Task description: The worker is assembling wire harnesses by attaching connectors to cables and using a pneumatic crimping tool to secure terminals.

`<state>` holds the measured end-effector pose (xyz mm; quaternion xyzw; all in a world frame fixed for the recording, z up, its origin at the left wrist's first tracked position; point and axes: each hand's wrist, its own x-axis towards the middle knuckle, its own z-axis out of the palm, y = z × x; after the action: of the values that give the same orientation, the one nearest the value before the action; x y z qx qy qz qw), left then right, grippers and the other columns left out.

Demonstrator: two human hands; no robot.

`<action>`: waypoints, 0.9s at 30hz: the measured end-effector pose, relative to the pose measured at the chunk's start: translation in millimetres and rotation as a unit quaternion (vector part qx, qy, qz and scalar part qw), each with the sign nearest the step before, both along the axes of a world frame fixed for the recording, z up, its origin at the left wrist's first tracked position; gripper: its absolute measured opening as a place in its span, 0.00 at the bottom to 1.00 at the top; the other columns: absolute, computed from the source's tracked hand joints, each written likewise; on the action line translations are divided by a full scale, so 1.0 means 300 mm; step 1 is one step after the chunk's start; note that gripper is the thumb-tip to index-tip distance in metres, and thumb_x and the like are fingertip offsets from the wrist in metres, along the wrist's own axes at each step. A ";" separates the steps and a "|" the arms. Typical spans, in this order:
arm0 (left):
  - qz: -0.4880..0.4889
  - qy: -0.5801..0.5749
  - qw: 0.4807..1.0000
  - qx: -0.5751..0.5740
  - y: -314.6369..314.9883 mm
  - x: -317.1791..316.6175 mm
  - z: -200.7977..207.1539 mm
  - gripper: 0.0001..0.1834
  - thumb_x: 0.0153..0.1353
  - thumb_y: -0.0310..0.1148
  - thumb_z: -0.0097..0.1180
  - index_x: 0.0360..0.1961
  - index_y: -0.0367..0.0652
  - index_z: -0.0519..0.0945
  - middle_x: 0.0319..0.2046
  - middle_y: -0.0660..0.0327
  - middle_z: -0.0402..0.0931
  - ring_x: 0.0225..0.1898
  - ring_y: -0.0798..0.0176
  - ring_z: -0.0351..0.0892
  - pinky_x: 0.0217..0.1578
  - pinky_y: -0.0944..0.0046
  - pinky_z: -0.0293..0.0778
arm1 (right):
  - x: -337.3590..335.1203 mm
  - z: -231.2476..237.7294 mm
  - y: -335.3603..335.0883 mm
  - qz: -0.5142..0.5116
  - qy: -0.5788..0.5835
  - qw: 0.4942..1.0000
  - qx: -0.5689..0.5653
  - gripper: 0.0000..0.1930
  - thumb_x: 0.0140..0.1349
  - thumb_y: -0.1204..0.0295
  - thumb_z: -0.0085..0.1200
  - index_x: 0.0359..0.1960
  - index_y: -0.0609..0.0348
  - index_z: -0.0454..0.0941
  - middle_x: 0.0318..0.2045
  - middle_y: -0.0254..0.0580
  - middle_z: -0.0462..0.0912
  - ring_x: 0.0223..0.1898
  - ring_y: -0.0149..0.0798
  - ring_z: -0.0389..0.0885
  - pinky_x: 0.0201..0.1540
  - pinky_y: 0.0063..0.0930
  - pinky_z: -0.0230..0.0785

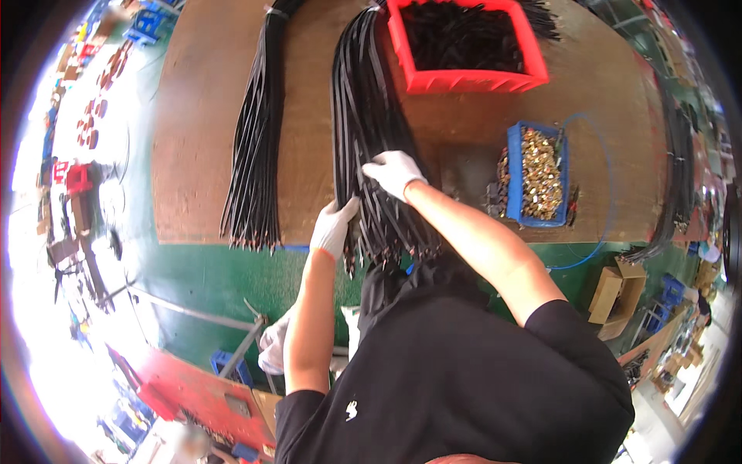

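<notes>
A thick bundle of black cables (pixel 357 100) runs down the brown table toward me, its cut ends hanging past the near edge by my black shirt. My left hand (pixel 334 228), in a white glove, is closed around a few cables at the bundle's left side, close to that edge. Farther up, my right hand (pixel 396 172), also gloved, lies across the top of the bundle with its fingers bent together on some cables. Its fingertips are partly hidden, so how many strands it holds is unclear.
A second bundle of black cables (pixel 259 147) lies to the left. A red bin (pixel 464 81) of black pieces stands at the far side. On the right, a blue bin (pixel 537 223) holds brass-coloured metal parts, near a thin blue hose (pixel 609 170). An open cardboard box (pixel 618 298) sits below.
</notes>
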<state>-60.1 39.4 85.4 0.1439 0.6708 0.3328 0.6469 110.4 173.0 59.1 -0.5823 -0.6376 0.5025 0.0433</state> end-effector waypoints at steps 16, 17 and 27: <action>0.072 -0.030 0.995 -0.057 0.015 0.053 -0.013 0.13 0.72 0.39 0.63 0.37 0.41 0.79 0.29 0.63 0.80 0.26 0.68 0.80 0.29 0.64 0.81 | 0.585 0.052 0.916 -0.151 -0.149 0.946 0.243 0.35 0.62 0.51 0.68 0.65 0.63 0.79 0.62 0.60 0.83 0.61 0.56 0.83 0.62 0.45 0.78; 0.070 -0.020 0.995 -0.068 0.011 0.057 -0.007 0.13 0.72 0.40 0.63 0.37 0.41 0.79 0.29 0.63 0.79 0.26 0.67 0.80 0.29 0.64 0.81 | 0.562 0.061 0.955 -0.164 -0.166 0.962 0.145 0.37 0.62 0.49 0.68 0.66 0.65 0.78 0.65 0.60 0.81 0.61 0.56 0.84 0.60 0.45 0.80; 0.091 -0.060 0.990 -0.085 0.076 0.140 -0.018 0.13 0.75 0.40 0.62 0.41 0.41 0.80 0.30 0.61 0.80 0.28 0.64 0.81 0.28 0.62 0.83 | 0.395 -0.140 1.111 -0.613 0.386 0.598 -0.343 0.41 0.73 0.42 0.54 0.80 0.47 0.60 0.80 0.38 0.63 0.78 0.51 0.63 0.80 0.58 0.55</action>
<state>-18.1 62.4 79.8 0.0066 0.6667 0.3405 0.6630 228.9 506.2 17.1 -0.5597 0.1644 0.7177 0.3803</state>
